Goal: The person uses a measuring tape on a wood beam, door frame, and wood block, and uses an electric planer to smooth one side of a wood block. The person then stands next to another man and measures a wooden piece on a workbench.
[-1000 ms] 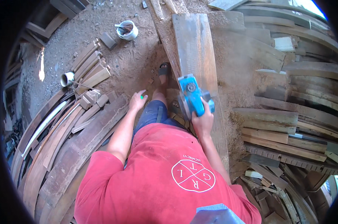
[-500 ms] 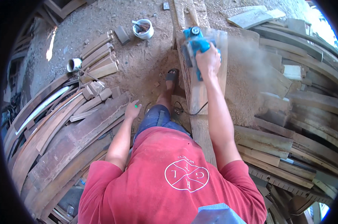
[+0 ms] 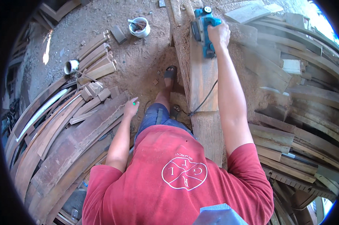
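My right hand is closed round the handle of a teal electric planer. The planer rests toward the far end of a wooden board, and its black cord trails back over the wood. My left hand hangs by my left leg near stacked timber, with its fingers stretched out and nothing held. Something small and green shows on one of its fingers.
Curved timber pieces are heaped on the left, and more planks are stacked on the right. A white bucket and a tin can stand on the dusty ground at far left. Shavings lie beside the board.
My right hand has pushed the planer farther away along the board and a little to the right. The dust cloud to its right has thinned. My left hand has hardly moved.
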Action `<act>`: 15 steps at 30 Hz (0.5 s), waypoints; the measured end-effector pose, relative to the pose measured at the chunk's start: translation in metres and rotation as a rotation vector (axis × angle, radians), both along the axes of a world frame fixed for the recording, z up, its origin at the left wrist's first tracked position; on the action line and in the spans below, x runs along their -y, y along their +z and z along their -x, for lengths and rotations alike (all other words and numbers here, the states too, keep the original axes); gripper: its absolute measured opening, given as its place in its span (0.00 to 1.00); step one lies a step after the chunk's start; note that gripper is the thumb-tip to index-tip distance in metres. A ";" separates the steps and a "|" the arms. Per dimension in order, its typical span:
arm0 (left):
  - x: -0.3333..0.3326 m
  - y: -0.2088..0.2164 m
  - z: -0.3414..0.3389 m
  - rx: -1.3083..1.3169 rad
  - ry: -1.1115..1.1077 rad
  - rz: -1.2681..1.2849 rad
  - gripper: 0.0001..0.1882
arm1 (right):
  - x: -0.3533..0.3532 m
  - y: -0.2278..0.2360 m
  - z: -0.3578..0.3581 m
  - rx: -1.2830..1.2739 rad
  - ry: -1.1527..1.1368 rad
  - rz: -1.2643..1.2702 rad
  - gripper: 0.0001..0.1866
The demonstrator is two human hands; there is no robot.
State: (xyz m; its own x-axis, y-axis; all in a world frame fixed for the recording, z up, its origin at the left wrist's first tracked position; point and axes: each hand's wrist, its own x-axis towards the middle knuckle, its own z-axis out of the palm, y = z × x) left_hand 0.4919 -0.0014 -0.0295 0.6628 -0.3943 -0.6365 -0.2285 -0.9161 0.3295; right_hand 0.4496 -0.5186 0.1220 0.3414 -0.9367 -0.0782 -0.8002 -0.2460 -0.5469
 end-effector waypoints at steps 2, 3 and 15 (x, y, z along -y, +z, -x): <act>0.004 0.002 0.004 0.012 -0.032 0.020 0.21 | -0.032 0.004 0.038 0.056 0.048 -0.006 0.17; 0.004 -0.001 0.006 0.016 -0.038 0.043 0.20 | -0.054 0.004 0.064 0.072 0.071 0.020 0.15; 0.026 -0.004 0.029 -0.026 -0.326 0.028 0.19 | -0.331 0.042 0.410 0.129 -0.225 -0.517 0.22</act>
